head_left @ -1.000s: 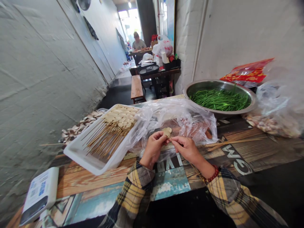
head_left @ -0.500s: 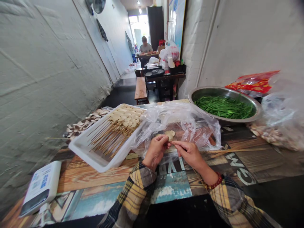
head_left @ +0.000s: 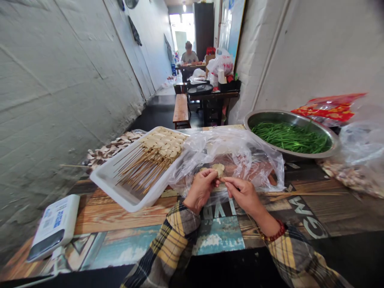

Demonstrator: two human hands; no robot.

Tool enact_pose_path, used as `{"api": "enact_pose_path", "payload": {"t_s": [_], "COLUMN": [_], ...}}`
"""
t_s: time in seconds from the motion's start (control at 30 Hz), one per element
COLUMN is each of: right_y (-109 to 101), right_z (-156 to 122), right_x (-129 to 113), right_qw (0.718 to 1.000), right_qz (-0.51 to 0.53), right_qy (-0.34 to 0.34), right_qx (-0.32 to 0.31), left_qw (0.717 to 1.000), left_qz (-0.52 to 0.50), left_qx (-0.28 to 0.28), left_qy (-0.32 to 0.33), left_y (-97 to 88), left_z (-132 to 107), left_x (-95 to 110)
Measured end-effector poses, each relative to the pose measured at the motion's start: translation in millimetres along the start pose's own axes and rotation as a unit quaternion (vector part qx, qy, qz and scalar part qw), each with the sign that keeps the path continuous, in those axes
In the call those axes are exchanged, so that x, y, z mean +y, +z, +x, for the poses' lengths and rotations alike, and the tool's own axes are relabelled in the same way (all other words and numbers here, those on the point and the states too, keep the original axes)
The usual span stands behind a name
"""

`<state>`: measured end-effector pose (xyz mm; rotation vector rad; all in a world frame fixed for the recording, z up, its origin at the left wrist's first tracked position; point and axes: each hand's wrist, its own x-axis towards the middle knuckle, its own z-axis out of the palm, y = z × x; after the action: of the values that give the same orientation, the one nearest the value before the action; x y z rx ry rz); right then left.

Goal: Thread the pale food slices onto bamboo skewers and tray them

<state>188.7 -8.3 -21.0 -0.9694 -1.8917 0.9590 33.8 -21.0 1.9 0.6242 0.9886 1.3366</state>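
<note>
My left hand (head_left: 201,189) pinches a few pale round food slices (head_left: 218,169) in front of a crumpled clear plastic bag (head_left: 237,158). My right hand (head_left: 241,193) is closed on a thin bamboo skewer (head_left: 251,224) that runs back under my wrist, its tip meeting the slices. Both hands hover just above the painted wooden table (head_left: 126,218). To their left a white tray (head_left: 118,190) holds several finished skewers (head_left: 150,162).
A steel bowl of green stalks (head_left: 292,136) stands at the back right, with a red packet (head_left: 330,110) and a clear bag of food (head_left: 357,164) beside it. Loose skewers (head_left: 303,194) lie right of my hands. A white device (head_left: 52,226) sits front left. A person (head_left: 189,54) sits far down the aisle.
My hands have stayed together on the slices and skewer. The view has shifted, so everything sits slightly further right and lower in the picture.
</note>
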Motion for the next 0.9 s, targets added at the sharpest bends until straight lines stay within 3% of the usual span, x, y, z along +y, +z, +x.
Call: {"api": "enact_pose_path", "payload": {"t_s": [0.4, 0.6, 0.9], "right_y": [3.0, 8.4, 16.7], "right_z": [1.9, 3.3, 5.4], "right_x": [1.2, 3.8, 2.2], "right_qw": [0.999, 0.996, 0.986], "right_qz": [0.041, 0.071, 0.131], "right_qy": [0.031, 0.049, 0.106], "right_qx": [-0.015, -0.017, -0.002], "left_qw": [0.991, 0.976, 0.952], "left_qz": [0.096, 0.171, 0.254], "left_qx": [0.023, 0.059, 0.069], "left_qy": [0.088, 0.124, 0.156], "left_y": [1.5, 5.9, -0.7], "left_z": [0.5, -2.2, 4.5], "left_x": [-4.2, 0.0, -4.6]}}
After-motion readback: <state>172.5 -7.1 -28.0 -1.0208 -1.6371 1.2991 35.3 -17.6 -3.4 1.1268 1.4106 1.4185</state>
